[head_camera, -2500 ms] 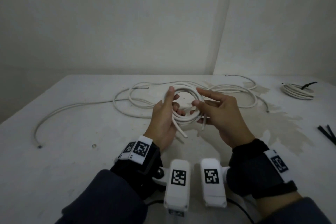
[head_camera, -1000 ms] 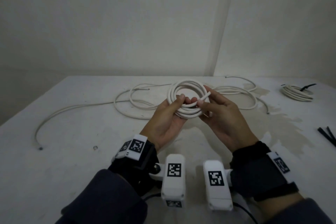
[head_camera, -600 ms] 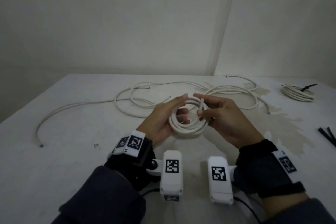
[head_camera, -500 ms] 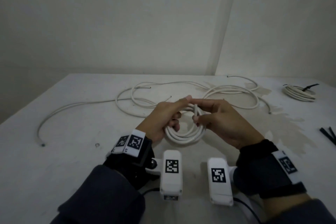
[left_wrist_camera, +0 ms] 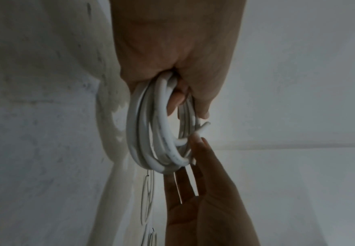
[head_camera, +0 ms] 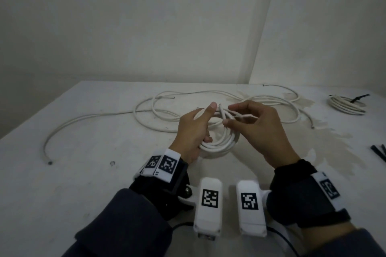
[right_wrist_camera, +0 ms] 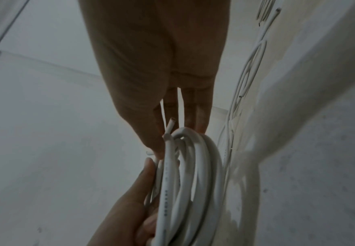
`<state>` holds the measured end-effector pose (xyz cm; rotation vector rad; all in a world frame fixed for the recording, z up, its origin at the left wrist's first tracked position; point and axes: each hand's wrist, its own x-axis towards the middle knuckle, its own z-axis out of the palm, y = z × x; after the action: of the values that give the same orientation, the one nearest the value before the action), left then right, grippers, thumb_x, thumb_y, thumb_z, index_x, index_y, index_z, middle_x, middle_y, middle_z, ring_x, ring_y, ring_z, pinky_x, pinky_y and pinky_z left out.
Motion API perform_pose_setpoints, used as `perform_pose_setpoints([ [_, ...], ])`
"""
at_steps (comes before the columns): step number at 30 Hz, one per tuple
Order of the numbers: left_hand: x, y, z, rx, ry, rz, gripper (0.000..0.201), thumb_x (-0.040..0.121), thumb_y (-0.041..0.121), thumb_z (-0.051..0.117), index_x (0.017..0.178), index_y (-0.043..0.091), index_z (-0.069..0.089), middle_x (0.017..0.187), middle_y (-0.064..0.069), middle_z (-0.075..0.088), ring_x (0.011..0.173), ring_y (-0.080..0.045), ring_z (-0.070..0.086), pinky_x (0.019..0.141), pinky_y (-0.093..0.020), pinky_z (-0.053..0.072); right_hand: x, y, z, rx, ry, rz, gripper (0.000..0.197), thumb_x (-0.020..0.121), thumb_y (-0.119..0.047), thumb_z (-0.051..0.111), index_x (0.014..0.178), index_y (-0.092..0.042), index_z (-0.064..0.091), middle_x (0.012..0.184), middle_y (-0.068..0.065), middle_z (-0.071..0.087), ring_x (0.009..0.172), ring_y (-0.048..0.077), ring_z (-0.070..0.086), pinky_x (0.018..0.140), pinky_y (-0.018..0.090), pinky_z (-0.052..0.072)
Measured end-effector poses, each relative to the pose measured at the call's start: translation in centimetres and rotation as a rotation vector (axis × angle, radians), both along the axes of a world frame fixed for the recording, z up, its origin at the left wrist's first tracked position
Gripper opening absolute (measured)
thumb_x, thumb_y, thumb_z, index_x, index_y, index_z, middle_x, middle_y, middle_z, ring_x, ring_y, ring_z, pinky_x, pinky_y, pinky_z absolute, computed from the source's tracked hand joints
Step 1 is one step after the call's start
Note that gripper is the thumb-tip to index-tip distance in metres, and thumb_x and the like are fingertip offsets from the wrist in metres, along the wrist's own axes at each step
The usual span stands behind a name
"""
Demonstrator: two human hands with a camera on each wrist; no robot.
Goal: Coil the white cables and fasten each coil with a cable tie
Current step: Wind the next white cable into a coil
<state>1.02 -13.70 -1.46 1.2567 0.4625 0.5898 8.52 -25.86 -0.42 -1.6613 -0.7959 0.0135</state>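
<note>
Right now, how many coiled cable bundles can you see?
2: one coil held in the left hand, untied; one tied coil at the table's far right. Others could lie out of frame.

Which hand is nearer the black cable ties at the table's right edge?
Right. The right hand pinches the coil near the table's middle, on the cable ties' side. The left hand grips the coil's far side, further away.

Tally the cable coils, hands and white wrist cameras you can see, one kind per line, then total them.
Cable coils: 2 (held coil, tied coil)
Hands: 2 (left hand, right hand)
White wrist cameras: 2 (left camera, right camera)
Total: 6
</note>
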Motion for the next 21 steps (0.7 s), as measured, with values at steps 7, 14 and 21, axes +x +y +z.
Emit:
perform_pose_setpoints([
  [7, 0.06, -0.44, -0.05, -0.08, -0.009, 0.018, 0.024, 0.091, 0.033, 0.063, 0.075, 0.014, 0.062, 0.039, 0.011, 0.032, 0.035, -0.007, 0.028, 0.035, -0.017, 0.031, -0.38, -0.32, 0.45, -0.069, -0.073, -0.089, 0.022, 0.06, -0.022, 0.09, 0.07, -0.029, 0.072, 0.068, -0.013, 0.071, 0.067, 0.004, 0.067, 0.063, 0.013, 0.051],
  [14, 0.18, -0.6, -0.25, -0.156, 0.019, 0.016, 0.022, 0.092, 0.033, 0.062, 0.079, 0.015, 0.061, 0.035, 0.012, 0.038, 0.03, -0.007, 0.032, 0.035, -0.016, 0.031, -0.11, -0.05, 0.19, -0.157, -0.127, -0.097, 0.022, 0.073, -0.021, 0.082, 0.094, -0.021, 0.077, 0.078, -0.009, 0.07, 0.071, 0.005, 0.068, 0.07, 0.014, 0.05],
  [21, 0.12, -0.52, -0.2, -0.137, 0.029, 0.02, 0.023, 0.093, 0.033, 0.059, 0.092, 0.011, 0.067, 0.033, 0.012, 0.042, 0.029, -0.005, 0.033, 0.034, -0.014, 0.031, 0.14, 0.46, -0.25, -0.333, -0.227, 0.062, 0.032, 0.091, -0.023, 0.062, 0.114, -0.045, 0.059, 0.09, -0.005, 0.041, 0.09, 0.011, 0.052, 0.093, 0.024, 0.045],
])
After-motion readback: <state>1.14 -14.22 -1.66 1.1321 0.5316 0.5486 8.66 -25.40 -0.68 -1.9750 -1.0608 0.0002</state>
